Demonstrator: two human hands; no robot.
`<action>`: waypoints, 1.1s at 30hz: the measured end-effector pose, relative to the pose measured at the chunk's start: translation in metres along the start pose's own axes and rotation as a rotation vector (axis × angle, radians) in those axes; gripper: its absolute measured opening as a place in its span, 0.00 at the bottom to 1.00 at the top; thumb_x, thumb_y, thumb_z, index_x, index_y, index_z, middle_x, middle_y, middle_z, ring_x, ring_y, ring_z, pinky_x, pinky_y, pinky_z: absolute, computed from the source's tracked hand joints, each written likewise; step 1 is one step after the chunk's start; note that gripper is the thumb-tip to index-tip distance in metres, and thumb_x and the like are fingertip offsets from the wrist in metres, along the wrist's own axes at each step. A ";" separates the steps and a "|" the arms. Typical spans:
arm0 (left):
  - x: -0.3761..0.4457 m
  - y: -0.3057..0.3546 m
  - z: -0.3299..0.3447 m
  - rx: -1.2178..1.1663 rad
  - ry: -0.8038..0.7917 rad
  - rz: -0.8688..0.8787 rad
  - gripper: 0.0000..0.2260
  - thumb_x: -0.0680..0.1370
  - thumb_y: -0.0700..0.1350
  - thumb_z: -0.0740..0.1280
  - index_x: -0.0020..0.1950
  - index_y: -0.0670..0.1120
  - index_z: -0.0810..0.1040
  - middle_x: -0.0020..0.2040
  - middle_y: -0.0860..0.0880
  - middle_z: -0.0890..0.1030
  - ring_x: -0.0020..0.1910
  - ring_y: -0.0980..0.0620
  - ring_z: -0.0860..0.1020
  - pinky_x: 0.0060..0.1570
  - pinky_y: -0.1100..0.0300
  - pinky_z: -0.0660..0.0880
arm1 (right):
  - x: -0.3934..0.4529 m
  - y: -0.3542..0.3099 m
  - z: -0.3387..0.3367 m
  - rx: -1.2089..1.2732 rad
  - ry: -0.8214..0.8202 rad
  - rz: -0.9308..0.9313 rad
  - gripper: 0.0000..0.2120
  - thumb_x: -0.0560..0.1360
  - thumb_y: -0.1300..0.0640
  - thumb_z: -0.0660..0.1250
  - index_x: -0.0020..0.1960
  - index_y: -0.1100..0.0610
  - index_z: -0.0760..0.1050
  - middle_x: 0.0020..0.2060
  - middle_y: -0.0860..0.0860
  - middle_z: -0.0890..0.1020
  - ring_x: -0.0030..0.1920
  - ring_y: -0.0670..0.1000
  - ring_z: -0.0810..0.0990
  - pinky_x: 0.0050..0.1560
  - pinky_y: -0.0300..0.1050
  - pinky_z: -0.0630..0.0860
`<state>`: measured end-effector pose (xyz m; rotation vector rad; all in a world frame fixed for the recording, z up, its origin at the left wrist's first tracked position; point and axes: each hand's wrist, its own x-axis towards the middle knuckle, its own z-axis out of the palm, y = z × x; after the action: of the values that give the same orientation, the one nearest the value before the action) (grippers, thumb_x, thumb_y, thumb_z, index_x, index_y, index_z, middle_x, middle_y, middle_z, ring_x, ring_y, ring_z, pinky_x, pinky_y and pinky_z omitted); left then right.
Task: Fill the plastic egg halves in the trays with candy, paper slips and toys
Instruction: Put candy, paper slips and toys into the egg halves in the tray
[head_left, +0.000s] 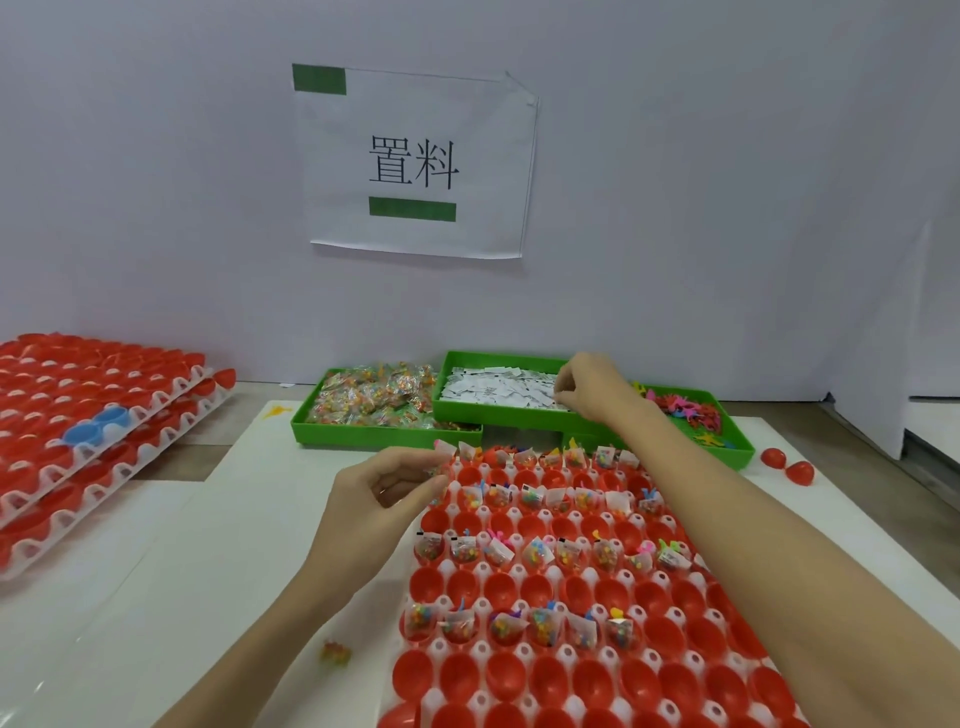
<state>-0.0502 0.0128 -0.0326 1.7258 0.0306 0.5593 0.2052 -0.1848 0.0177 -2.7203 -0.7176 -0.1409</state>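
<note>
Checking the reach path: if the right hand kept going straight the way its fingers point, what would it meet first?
The right hand points down and left into the middle green bin, so it would likely meet the white paper slips first; it seems to touch them already, though depth is unclear.

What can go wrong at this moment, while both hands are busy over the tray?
1. The right forearm stretches low over the filled egg halves; it may brush packets out.
2. The middle green bin rests tilted on its neighbours; the right hand picking paper slips may tip it.
3. The left hand may drop its candy packet.
</note>
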 end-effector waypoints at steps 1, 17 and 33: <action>0.000 0.000 0.000 0.007 -0.001 0.003 0.10 0.75 0.40 0.76 0.55 0.50 0.87 0.49 0.53 0.88 0.49 0.54 0.86 0.50 0.68 0.80 | -0.001 0.000 0.002 -0.008 0.012 -0.011 0.07 0.79 0.64 0.68 0.50 0.64 0.85 0.49 0.58 0.87 0.43 0.52 0.83 0.48 0.43 0.79; -0.006 0.013 0.003 -0.019 0.011 -0.019 0.09 0.73 0.39 0.78 0.51 0.49 0.88 0.44 0.48 0.88 0.42 0.49 0.87 0.44 0.67 0.81 | -0.036 0.012 -0.009 0.266 0.234 0.047 0.08 0.78 0.55 0.73 0.47 0.61 0.83 0.41 0.52 0.84 0.42 0.49 0.81 0.51 0.45 0.79; -0.026 0.040 0.030 -0.130 -0.054 -0.083 0.08 0.70 0.48 0.78 0.48 0.51 0.88 0.45 0.47 0.88 0.45 0.48 0.87 0.45 0.66 0.80 | -0.188 -0.064 -0.013 0.681 -0.037 -0.296 0.04 0.77 0.52 0.75 0.48 0.52 0.86 0.39 0.46 0.86 0.41 0.45 0.85 0.46 0.42 0.82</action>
<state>-0.0734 -0.0324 -0.0079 1.6044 0.0269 0.4444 0.0104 -0.2239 0.0153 -1.9688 -0.9655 0.0775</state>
